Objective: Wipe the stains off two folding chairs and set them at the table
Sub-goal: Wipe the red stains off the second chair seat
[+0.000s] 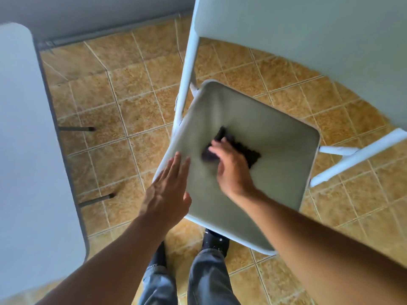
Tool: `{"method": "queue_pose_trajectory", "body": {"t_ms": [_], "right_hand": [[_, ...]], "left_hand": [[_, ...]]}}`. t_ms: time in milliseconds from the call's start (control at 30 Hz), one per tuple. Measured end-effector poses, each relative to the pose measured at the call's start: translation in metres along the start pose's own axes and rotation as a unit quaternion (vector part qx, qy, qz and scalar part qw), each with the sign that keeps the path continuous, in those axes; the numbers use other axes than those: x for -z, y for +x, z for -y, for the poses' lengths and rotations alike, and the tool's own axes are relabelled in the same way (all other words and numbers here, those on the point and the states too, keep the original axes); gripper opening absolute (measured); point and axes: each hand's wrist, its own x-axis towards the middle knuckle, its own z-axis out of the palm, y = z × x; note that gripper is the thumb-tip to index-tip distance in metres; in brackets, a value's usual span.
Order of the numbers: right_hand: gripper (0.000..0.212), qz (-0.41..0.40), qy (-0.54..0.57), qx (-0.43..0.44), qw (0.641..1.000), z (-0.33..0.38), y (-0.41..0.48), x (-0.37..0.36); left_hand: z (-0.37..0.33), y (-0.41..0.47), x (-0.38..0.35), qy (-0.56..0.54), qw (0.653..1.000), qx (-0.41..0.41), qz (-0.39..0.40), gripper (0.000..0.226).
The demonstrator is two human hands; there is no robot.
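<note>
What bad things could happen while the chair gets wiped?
The chair folds, and the left hand only lies flat near the seat's edge, so hard rubbing might make it slide on the tile floor or tip. The right hand presses a small dark cloth; it could slip off and leave stains behind. The person's feet sit right under the seat's front, so a shifting chair might bump them.
</note>
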Motion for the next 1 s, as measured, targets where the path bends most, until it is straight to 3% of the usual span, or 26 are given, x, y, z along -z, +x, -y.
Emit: {"method": "queue_pose_trajectory", "body": {"t_ms": [133,267,367,467,633,800,867,1000], "right_hand": [[0.048,0.089,0.127,0.015,0.988,0.08,-0.057,-0.013],[0.032,0.114,0.145,0.02,0.983,0.136,-0.067,-0.019],[0.024,0.127,0.117,0.059,0.983,0.169,-0.067,-0.025],[0.026,0.135,0.11,0.083,0.981,0.202,-0.065,-0.033],[0.042,0.179,0.052,0.099,0.977,0.266,-0.063,-0.069],[0.023,0.138,-0.061,0.162,0.975,0.312,-0.046,-0.105],[0.035,0.142,-0.054,0.175,0.973,0.324,-0.036,-0.112],[0.063,0.107,-0.018,0.232,0.967,0.344,-0.031,-0.124]], "left_hand": [[0.014,-0.023,0.017,0.014,1.0,-0.027,0.003,0.09],[0.043,-0.054,0.057,-0.016,0.997,-0.044,-0.062,0.052],[0.071,-0.077,0.091,-0.059,0.996,-0.042,-0.056,0.031],[0.1,-0.099,0.114,-0.043,0.996,-0.038,-0.063,0.033],[0.139,-0.131,0.143,-0.053,0.992,0.042,-0.11,0.028],[0.184,-0.159,0.17,-0.039,0.988,0.094,-0.12,0.026],[0.202,-0.168,0.181,-0.012,0.985,0.097,-0.146,0.029],[0.218,-0.184,0.19,0.002,0.96,0.07,-0.271,0.024]]}}
